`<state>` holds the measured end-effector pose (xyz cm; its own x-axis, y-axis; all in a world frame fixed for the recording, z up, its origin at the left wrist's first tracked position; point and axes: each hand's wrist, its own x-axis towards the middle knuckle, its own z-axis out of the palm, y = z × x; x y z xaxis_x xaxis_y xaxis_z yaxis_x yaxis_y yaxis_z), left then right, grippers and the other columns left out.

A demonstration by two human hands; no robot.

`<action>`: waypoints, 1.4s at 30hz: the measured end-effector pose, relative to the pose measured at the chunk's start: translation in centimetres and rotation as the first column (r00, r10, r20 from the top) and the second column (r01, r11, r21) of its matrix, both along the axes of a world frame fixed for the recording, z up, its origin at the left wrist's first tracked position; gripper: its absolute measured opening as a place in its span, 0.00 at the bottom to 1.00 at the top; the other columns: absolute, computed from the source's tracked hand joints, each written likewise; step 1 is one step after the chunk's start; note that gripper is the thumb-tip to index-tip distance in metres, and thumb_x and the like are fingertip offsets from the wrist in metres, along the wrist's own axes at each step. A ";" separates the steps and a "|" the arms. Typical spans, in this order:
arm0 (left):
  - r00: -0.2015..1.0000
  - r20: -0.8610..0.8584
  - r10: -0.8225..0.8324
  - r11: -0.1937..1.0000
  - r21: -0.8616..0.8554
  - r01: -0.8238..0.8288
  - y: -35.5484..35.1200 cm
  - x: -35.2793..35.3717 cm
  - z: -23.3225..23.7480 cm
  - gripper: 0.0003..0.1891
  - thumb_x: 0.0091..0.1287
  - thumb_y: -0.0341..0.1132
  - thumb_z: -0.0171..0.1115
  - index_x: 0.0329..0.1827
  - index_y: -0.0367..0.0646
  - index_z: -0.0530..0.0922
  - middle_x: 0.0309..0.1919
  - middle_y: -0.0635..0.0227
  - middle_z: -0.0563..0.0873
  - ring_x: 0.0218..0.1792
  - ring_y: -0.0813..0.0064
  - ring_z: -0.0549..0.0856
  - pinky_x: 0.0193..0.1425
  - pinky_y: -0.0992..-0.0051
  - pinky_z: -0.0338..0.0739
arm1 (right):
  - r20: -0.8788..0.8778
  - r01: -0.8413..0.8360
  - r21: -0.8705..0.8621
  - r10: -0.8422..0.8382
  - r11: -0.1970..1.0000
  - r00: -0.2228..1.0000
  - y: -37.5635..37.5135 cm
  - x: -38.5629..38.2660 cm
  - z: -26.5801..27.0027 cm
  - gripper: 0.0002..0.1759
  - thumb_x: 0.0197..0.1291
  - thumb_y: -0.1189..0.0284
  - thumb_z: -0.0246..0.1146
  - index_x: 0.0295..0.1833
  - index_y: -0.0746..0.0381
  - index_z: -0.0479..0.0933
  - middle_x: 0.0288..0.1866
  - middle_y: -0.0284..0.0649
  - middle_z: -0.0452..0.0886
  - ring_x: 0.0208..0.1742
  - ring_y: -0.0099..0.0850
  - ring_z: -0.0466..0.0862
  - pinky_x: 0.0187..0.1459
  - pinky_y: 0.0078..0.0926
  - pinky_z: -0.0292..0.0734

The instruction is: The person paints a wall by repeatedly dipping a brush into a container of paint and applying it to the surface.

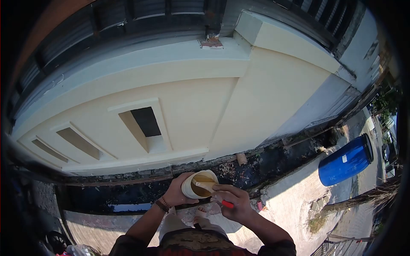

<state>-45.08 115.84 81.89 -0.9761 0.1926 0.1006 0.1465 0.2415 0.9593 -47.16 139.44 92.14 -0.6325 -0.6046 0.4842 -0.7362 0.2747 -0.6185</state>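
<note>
My left hand (175, 192) is wrapped around the side of a small white paint bucket (188, 188), with a dark bracelet at the wrist. Yellowish-cream paint (200, 190) shows inside it. A paintbrush (227, 204) with a red handle end is gripped in my right hand (237, 202). Its pale, paint-coated head reaches over the rim into the bucket. Both hands are held in front of my body, above my feet.
A cream-painted wall (183, 98) with recessed openings runs ahead, its right end greyer. Along its foot lies a dark drainage ditch (94, 197) with water and litter. A blue barrel (345, 161) lies on the concrete at right, near a tree trunk (354, 199).
</note>
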 end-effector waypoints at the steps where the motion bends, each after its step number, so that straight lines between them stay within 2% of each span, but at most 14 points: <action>1: 1.000 0.009 0.014 1.000 0.004 -0.014 0.0 0.0 0.1 0.48 0.32 0.36 0.85 0.63 0.42 0.71 0.56 0.62 0.80 0.58 0.66 0.81 0.65 0.68 0.74 | 0.024 -0.034 -0.001 0.034 0.999 0.999 -0.1 0.0 0.0 0.28 0.34 0.83 0.69 0.49 0.57 0.78 0.51 0.41 0.82 0.45 0.41 0.86 0.42 0.34 0.85; 6: 0.976 -0.198 0.089 0.983 -0.142 -0.118 -0.6 -0.3 0.6 0.44 0.32 0.37 0.84 0.59 0.45 0.74 0.53 0.62 0.81 0.54 0.62 0.81 0.61 0.64 0.75 | 0.304 0.092 -0.300 0.003 0.949 0.953 0.1 -1.7 -1.9 0.16 0.54 0.81 0.71 0.48 0.63 0.76 0.42 0.46 0.85 0.42 0.33 0.87 0.41 0.29 0.83; 8: 0.960 -0.252 0.125 0.965 -0.195 -0.177 -1.4 0.5 1.1 0.42 0.32 0.38 0.83 0.58 0.45 0.75 0.52 0.62 0.81 0.54 0.59 0.81 0.61 0.63 0.75 | 0.686 0.292 -0.465 0.131 0.836 0.715 -0.5 -1.8 -2.9 0.13 0.63 0.75 0.65 0.48 0.69 0.74 0.40 0.44 0.82 0.38 0.31 0.85 0.38 0.30 0.86; 12: 0.962 -0.234 0.143 0.952 -0.234 -0.198 -2.8 1.6 2.0 0.41 0.33 0.38 0.83 0.57 0.45 0.75 0.53 0.62 0.81 0.54 0.58 0.80 0.61 0.63 0.75 | 0.827 0.455 -0.484 0.222 0.747 0.516 -2.6 -2.5 -4.1 0.16 0.65 0.70 0.65 0.49 0.71 0.72 0.36 0.42 0.78 0.34 0.34 0.85 0.34 0.33 0.89; 14: 0.960 -0.242 0.141 0.951 -0.236 -0.200 -3.8 1.6 2.0 0.44 0.31 0.37 0.83 0.59 0.45 0.74 0.53 0.62 0.80 0.55 0.57 0.80 0.62 0.62 0.74 | 0.795 0.492 -0.507 0.162 0.708 0.585 -3.9 -2.2 -4.2 0.15 0.64 0.71 0.65 0.47 0.71 0.73 0.37 0.43 0.79 0.33 0.34 0.85 0.33 0.30 0.88; 17: 0.970 -0.210 0.121 0.936 -0.303 -0.182 -5.3 0.7 0.2 0.45 0.31 0.35 0.83 0.60 0.45 0.74 0.54 0.61 0.81 0.56 0.57 0.80 0.62 0.63 0.75 | 0.371 0.109 -0.438 0.069 0.892 0.926 -4.0 -1.8 -4.5 0.14 0.56 0.80 0.70 0.46 0.67 0.76 0.39 0.47 0.83 0.39 0.37 0.86 0.38 0.28 0.84; 21: 0.982 -0.138 0.127 0.951 -0.264 -0.160 -7.7 -0.4 -3.5 0.44 0.33 0.34 0.83 0.61 0.43 0.73 0.53 0.62 0.82 0.54 0.64 0.83 0.61 0.68 0.76 | 0.326 0.046 -0.359 0.079 0.932 0.942 -5.2 -2.2 -5.0 0.17 0.53 0.78 0.72 0.48 0.67 0.75 0.39 0.49 0.83 0.41 0.41 0.87 0.42 0.32 0.84; 25: 0.980 -0.099 0.175 0.958 -0.215 -0.192 -9.1 -1.0 -8.9 0.44 0.35 0.35 0.84 0.61 0.42 0.72 0.54 0.62 0.82 0.54 0.67 0.83 0.61 0.70 0.77 | 0.663 0.484 -0.521 -0.024 0.703 0.748 -6.2 -2.3 -10.4 0.16 0.64 0.72 0.65 0.53 0.67 0.72 0.43 0.51 0.82 0.39 0.41 0.87 0.38 0.35 0.86; 31: 0.949 0.088 0.303 0.953 -0.021 -0.302 -8.2 -0.4 -19.6 0.45 0.35 0.35 0.85 0.62 0.41 0.72 0.54 0.61 0.81 0.54 0.67 0.83 0.59 0.69 0.77 | 0.870 0.938 -0.288 0.462 0.191 0.173 -4.9 -2.5 -24.8 0.14 0.72 0.60 0.54 0.49 0.60 0.74 0.38 0.43 0.82 0.29 0.27 0.81 0.34 0.26 0.83; 33: 0.939 0.110 0.325 0.945 -0.015 -0.326 -7.7 -0.3 -23.3 0.45 0.36 0.36 0.85 0.62 0.39 0.71 0.54 0.61 0.81 0.54 0.69 0.83 0.59 0.70 0.77 | 0.879 0.978 -0.144 0.474 0.154 0.055 -4.8 -3.3 -29.9 0.14 0.72 0.59 0.53 0.45 0.58 0.74 0.37 0.41 0.82 0.29 0.26 0.78 0.33 0.25 0.80; 36: 0.911 0.105 0.399 0.916 -0.002 -0.401 -6.7 1.4 -28.8 0.26 0.65 0.31 0.65 0.65 0.37 0.68 0.56 0.59 0.80 0.54 0.68 0.82 0.59 0.71 0.79 | 0.880 0.962 -0.199 0.466 0.189 0.090 -3.7 -5.1 -38.8 0.16 0.72 0.57 0.53 0.47 0.59 0.72 0.42 0.48 0.82 0.38 0.36 0.83 0.43 0.35 0.84; 40: 0.813 0.328 0.482 0.852 0.041 -0.522 -6.1 3.6 -34.8 0.52 0.33 0.37 0.88 0.66 0.40 0.67 0.60 0.60 0.76 0.58 0.68 0.79 0.63 0.70 0.77 | 0.978 0.915 -0.200 0.129 0.351 0.164 -2.8 -9.8 -47.1 0.13 0.71 0.67 0.56 0.54 0.63 0.68 0.46 0.53 0.81 0.47 0.44 0.86 0.48 0.40 0.86; 41: 0.811 0.339 0.477 0.854 0.040 -0.519 -6.0 3.8 -35.7 0.52 0.33 0.37 0.88 0.66 0.40 0.67 0.60 0.60 0.76 0.58 0.68 0.79 0.63 0.70 0.77 | 0.975 0.894 -0.221 0.051 0.390 0.218 -3.1 -11.3 -48.3 0.13 0.69 0.71 0.58 0.54 0.64 0.68 0.46 0.52 0.80 0.46 0.42 0.86 0.47 0.37 0.87; 42: 0.815 0.337 0.471 0.847 0.085 -0.524 -5.9 3.9 -36.2 0.34 0.53 0.33 0.69 0.65 0.38 0.67 0.60 0.57 0.76 0.57 0.66 0.80 0.60 0.67 0.80 | 0.961 0.879 -0.218 -0.063 0.424 0.269 -3.4 -12.6 -49.2 0.13 0.67 0.74 0.59 0.53 0.65 0.68 0.45 0.51 0.80 0.45 0.40 0.86 0.46 0.35 0.87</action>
<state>-41.18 109.93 45.69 -0.9216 -0.3210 -0.2181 -0.2424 0.0373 0.9694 -59.76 136.02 42.93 -0.8923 0.2209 -0.3938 0.2871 -0.3957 -0.8724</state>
